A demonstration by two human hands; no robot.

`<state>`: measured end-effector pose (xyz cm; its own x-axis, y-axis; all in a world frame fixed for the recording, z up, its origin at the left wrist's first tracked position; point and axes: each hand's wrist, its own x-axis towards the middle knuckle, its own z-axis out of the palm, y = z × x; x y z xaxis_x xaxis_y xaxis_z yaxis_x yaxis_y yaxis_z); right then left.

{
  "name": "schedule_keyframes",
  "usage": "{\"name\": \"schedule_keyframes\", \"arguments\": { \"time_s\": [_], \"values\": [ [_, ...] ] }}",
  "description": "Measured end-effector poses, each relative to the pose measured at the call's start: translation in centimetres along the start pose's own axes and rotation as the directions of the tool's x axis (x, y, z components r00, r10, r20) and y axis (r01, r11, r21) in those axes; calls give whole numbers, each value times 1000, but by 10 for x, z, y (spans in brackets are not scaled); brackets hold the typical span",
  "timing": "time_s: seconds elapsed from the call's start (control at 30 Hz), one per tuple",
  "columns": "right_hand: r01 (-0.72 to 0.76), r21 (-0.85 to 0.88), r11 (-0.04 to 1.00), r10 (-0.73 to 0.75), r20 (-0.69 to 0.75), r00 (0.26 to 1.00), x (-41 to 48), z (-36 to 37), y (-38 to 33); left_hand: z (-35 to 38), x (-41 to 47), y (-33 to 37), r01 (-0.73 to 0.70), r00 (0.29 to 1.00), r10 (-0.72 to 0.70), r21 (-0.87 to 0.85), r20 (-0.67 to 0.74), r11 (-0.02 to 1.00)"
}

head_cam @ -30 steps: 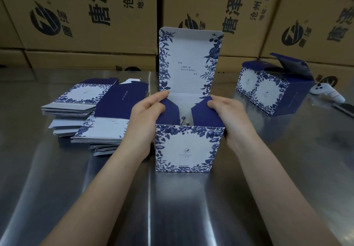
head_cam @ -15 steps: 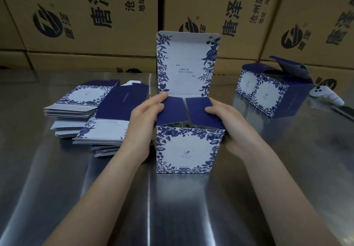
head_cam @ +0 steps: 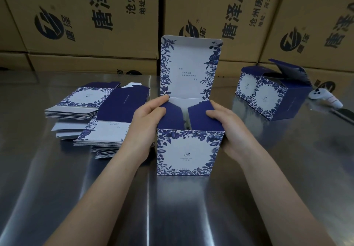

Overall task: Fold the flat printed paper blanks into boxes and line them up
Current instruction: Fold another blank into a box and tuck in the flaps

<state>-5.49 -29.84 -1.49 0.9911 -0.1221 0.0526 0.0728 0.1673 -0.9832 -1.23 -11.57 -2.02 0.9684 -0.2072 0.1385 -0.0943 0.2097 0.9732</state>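
A blue-and-white floral box point(head_cam: 186, 153) stands upright on the steel table in front of me, its lid standing straight up. My left hand point(head_cam: 147, 125) grips the box's left side, thumb on the navy left flap. My right hand point(head_cam: 226, 129) grips the right side, thumb on the navy right flap. Both flaps slope inward with a gap between them. Stacks of flat printed blanks point(head_cam: 107, 115) lie to the left. Two folded boxes point(head_cam: 268, 96) stand side by side at the back right, one lid half raised.
Large brown cartons point(head_cam: 86, 19) form a wall along the table's far edge. A white controller point(head_cam: 325, 97) lies beside the finished boxes at the right, with a dark flat object point(head_cam: 344, 114) near it. The steel table point(head_cam: 57, 188) stretches toward me.
The two navy side flaps were pressed nearly flat half a second ago; now they have sprung up and apart, leaving a gap. Both hands stay on the box's sides.
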Motion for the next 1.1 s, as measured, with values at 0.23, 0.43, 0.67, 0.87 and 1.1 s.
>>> {"name": "schedule_keyframes", "arguments": {
  "time_s": [0.23, 0.43, 0.67, 0.87, 1.1],
  "values": [
    [78, -28, 997, -80, -81, 994, 2, -3, 1, -2, 2, -8, -82, 997, 81, -126, -11, 989],
    [94, 20, 995, -92, -89, 992, 5, -2, 3, -1, 6, -11, -70, 998, 70, -194, -9, 978],
    [105, 72, 992, -101, -65, 993, 5, -2, 4, -2, 7, -9, -58, 997, 67, -167, 47, 984],
    [131, 71, 989, -124, -96, 988, 8, -1, 8, -1, 5, -7, -60, 996, 74, -207, 57, 976],
    [133, 124, 983, -133, -10, 991, 4, 1, 8, -1, 0, -4, -34, 996, 50, -195, 74, 980]
  ]
}}
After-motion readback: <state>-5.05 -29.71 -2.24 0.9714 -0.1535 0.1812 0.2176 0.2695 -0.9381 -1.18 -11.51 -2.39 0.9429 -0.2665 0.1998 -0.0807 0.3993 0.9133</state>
